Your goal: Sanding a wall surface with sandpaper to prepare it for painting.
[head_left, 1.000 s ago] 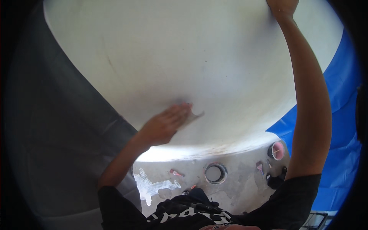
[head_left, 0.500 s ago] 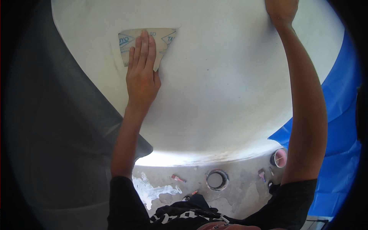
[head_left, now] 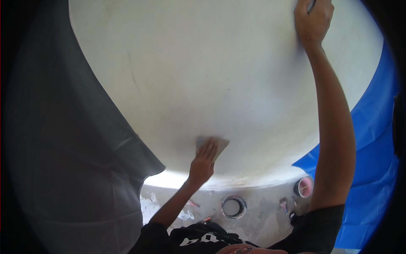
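Observation:
A large white curved surface [head_left: 182, 80] fills most of the view. Low on it, a little left of centre, my left hand [head_left: 202, 164] holds a piece of sandpaper [head_left: 222, 145] with its fingers extended over the sheet, pressing it against the surface. The sheet's right corner sticks out past the fingers. Up at the top right, my right hand [head_left: 313, 23] rests on the same surface with curled fingers, partly cut off by the picture's edge. A bit of something grey shows between its thumb and fingers, too little to name.
Dark grey sheeting [head_left: 80, 148] hangs along the left, and a blue tarp [head_left: 368, 165] on the right. Below, on the concrete floor [head_left: 262, 216], stand a round container [head_left: 234, 207] and a pink-lined bucket [head_left: 303, 187], with a paintbrush [head_left: 283, 204] nearby.
My left hand has swept the sandpaper down and to the right across the white surface. My right hand has come lower in the view and shows more fully.

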Tool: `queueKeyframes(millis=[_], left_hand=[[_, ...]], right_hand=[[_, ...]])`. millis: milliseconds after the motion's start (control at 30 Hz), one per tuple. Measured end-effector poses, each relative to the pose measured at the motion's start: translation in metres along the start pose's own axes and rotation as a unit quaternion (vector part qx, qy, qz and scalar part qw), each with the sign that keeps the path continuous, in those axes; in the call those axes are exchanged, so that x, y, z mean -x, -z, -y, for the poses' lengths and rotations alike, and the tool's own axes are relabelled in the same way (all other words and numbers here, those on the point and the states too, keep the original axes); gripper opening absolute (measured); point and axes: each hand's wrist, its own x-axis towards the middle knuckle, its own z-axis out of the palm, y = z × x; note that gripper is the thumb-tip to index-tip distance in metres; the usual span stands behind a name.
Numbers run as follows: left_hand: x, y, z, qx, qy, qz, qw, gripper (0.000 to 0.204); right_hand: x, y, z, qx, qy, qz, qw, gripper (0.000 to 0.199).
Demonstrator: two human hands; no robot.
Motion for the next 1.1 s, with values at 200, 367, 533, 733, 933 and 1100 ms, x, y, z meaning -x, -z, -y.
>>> queueKeyframes(millis=[200,367,533,733,933,1100], left_hand=[[0.002,0.060,-0.012,0.178,0.013,-0.104,0.979,0.049],[-0.114,0.150,-0.035,0.068,-0.199,-0.299,0.931,0.053],[-0.217,0.149,-0.051,-0.153,-0.232,-0.299,0.913,0.077],[-0.216,0.112,-0.038,-0.181,-0.163,-0.324,0.914,0.087],[-0.140,0.049,-0.033,-0.142,-0.165,-0.134,0.967,0.077],[-0.008,-0.012,-0.055,-0.008,-0.254,0.037,0.966,0.055]], right_hand=[[-0.004,0.008,-0.007,0.016,0.003,0.005,1.000,0.028],[-0.008,0.000,-0.007,0.008,0.023,-0.010,1.000,0.029],[-0.002,0.002,-0.027,0.031,0.029,-0.024,0.999,0.032],[-0.004,-0.004,-0.011,0.001,0.010,-0.018,1.000,0.036],[-0.005,-0.002,-0.019,0.005,0.029,-0.020,0.999,0.040],[0.001,0.002,-0.014,0.016,0.017,0.001,1.000,0.041]])
